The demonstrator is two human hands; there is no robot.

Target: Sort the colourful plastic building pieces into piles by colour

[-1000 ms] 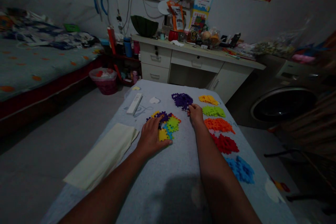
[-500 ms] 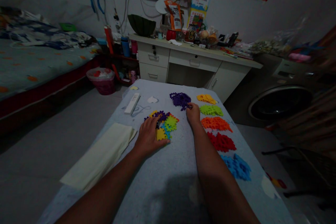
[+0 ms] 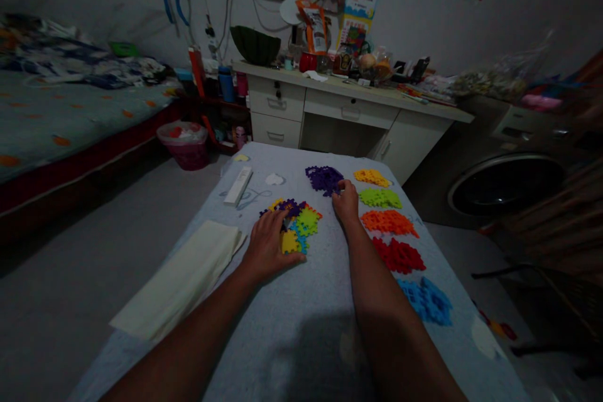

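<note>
My left hand lies over a mixed-colour cluster of toothed plastic building pieces, its thumb stretched apart from the fingers. Purple, yellow, green, blue and orange show in that cluster, partly covered by the fingers. At the right edge of the purple pile of pieces is my right hand, with curled fingers pressed together. What sits between those fingertips is hidden. Sorted piles run down the right side: yellow, green, orange, red and blue.
Left on the cloth-covered table lie a white oblong box and a folded cream cloth or paper. Behind stands a cluttered desk. A washing machine is to the right, a bed and a pink bin to the left.
My right hand's fingers have curled in more and shifted slightly at the purple pile's edge. My left hand stays on the mixed cluster.
</note>
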